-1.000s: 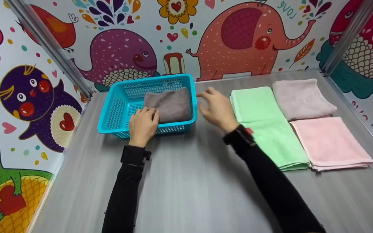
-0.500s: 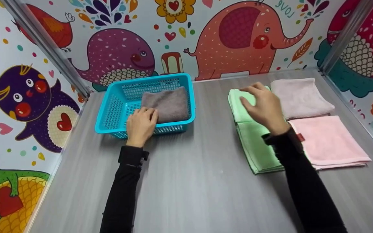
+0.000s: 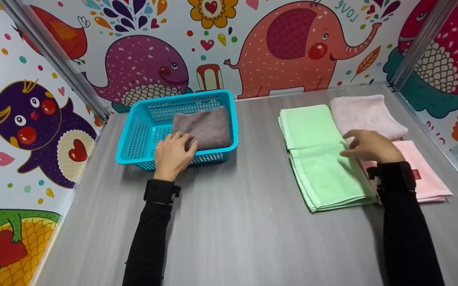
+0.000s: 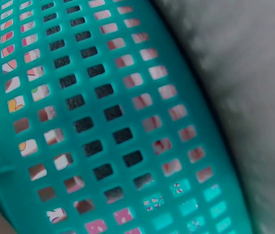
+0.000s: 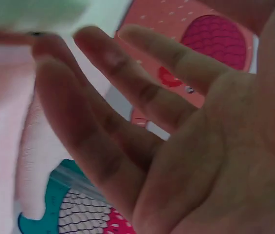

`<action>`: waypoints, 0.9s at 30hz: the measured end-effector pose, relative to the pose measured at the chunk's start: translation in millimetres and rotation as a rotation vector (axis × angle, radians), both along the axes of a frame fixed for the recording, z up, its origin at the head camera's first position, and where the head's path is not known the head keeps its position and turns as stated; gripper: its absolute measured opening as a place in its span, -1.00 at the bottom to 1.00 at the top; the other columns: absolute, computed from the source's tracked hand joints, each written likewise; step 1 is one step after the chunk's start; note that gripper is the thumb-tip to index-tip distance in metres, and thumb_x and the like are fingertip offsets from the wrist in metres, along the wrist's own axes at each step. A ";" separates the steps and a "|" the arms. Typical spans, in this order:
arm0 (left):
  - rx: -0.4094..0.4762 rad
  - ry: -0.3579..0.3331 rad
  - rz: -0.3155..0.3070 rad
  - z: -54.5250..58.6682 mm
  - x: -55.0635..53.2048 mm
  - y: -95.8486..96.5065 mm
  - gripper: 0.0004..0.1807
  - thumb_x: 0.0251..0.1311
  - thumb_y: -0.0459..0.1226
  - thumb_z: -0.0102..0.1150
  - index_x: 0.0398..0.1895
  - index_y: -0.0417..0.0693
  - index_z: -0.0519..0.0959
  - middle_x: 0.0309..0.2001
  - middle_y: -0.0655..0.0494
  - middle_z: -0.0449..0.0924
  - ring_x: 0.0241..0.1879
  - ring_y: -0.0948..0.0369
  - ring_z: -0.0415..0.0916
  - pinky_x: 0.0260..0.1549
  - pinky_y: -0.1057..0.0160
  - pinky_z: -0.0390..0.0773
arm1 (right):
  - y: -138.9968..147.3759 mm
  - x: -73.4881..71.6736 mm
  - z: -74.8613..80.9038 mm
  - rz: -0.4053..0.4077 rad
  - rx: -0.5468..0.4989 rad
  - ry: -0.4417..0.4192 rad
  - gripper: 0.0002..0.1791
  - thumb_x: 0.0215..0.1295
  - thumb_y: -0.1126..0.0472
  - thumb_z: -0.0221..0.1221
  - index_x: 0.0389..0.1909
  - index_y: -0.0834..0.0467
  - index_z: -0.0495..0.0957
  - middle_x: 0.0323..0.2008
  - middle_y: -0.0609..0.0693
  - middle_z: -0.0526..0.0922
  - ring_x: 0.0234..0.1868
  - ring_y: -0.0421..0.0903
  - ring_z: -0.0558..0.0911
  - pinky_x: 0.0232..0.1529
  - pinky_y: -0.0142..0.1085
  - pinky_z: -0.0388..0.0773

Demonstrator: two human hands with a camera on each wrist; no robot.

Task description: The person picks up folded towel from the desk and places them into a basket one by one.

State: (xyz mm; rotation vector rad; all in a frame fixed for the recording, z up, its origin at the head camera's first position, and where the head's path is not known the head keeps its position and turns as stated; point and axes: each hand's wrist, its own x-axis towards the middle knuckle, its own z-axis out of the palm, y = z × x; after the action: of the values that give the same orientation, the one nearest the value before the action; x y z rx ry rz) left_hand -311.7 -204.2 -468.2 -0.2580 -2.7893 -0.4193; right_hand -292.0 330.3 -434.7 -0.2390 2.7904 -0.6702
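Note:
My left hand (image 3: pixel 173 155) lies over the front rim of a blue plastic basket (image 3: pixel 149 101), its fingers bent over the edge beside a folded grey-brown towel (image 3: pixel 207 127) inside. The left wrist view shows the perforated basket wall (image 4: pixel 113 112) close up. My right hand (image 3: pixel 372 147) hovers at the right side of a light green folded towel (image 3: pixel 332 174), above where it meets a pink folded towel (image 3: pixel 424 159) and a pale pinkish one (image 3: pixel 364 113). The right wrist view shows loosely bent right fingers (image 5: pixel 83 126) with nothing between them.
The grey tabletop (image 3: pixel 268 222) stretches between the basket and the towels. Printed cartoon walls (image 3: pixel 288 51) enclose the back and sides. Metal corner posts (image 3: pixel 56 59) stand at the back left and back right.
The right hand has moved from the basket's right side across the green towels to the right, towards the pink ones. My left hand has stayed at the basket rim.

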 end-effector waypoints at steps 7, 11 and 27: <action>-0.012 -0.014 0.003 0.0 0.4 -0.4 -0.46 0.51 0.14 -0.09 0.23 0.07 0.66 0.22 -0.04 0.64 0.21 -0.10 0.50 0.16 -0.17 0.45 | -2.2 -3.2 -15.3 -0.005 -0.016 -0.054 -0.24 0.14 0.05 0.51 0.25 0.37 0.47 -0.38 0.15 0.62 -0.50 -0.06 0.56 -0.42 -0.22 0.45; -0.011 -0.018 0.007 0.0 0.1 0.0 -0.45 0.51 0.15 -0.09 0.24 0.06 0.66 0.22 -0.05 0.64 0.21 -0.10 0.49 0.17 -0.17 0.45 | -8.3 -3.9 -19.1 -0.008 0.011 -0.082 -0.18 0.09 0.04 0.54 0.27 0.38 0.44 -0.55 0.04 0.52 -0.62 -0.09 0.52 -0.49 -0.22 0.41; -0.005 -0.014 0.002 -0.3 -0.3 0.1 -0.47 0.50 0.14 -0.06 0.23 0.07 0.66 0.20 -0.05 0.64 0.19 -0.11 0.50 0.16 -0.18 0.45 | -96.3 -1.8 -39.5 0.079 -0.011 0.161 -0.38 -0.05 0.01 0.60 -0.12 0.25 0.51 -0.32 0.18 0.66 -0.24 0.17 0.62 -0.16 0.08 0.54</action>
State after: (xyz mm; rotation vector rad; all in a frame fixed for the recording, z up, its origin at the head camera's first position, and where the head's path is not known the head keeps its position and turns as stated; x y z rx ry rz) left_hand -312.0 -204.2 -468.5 -0.2539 -2.8041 -0.4154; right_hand -293.8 233.9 -474.1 -0.4213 2.9116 -0.6750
